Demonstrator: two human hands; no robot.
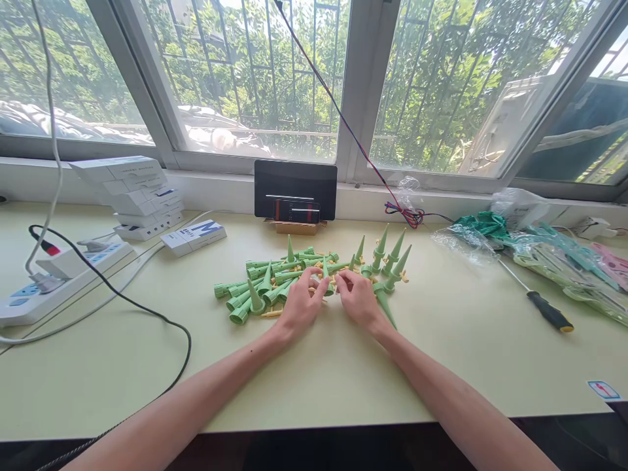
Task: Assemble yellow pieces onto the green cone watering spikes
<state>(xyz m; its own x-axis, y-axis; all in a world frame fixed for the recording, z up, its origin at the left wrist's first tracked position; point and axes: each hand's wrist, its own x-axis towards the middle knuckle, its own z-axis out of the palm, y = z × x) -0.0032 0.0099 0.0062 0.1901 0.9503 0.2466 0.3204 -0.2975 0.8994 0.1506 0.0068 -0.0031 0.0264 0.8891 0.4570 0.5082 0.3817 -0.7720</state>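
My left hand is closed around a green plastic watering spike that stands point up between my two hands. Close beside it, my right hand has its thumb and fingers pinched together; whatever they hold is too small to make out. To the left lies a pile of green spikes with ribbed collars, some lying on their sides and some upright. Small yellow plastic pieces are scattered among them. Right of my hands, several spikes stand upright with yellow bits at their bases, and another spike lies tilted.
A black tablet and a phone lean at the back. Stacked white boxes, a power strip and a black cable occupy the left. A screwdriver and plastic-wrapped items lie right.
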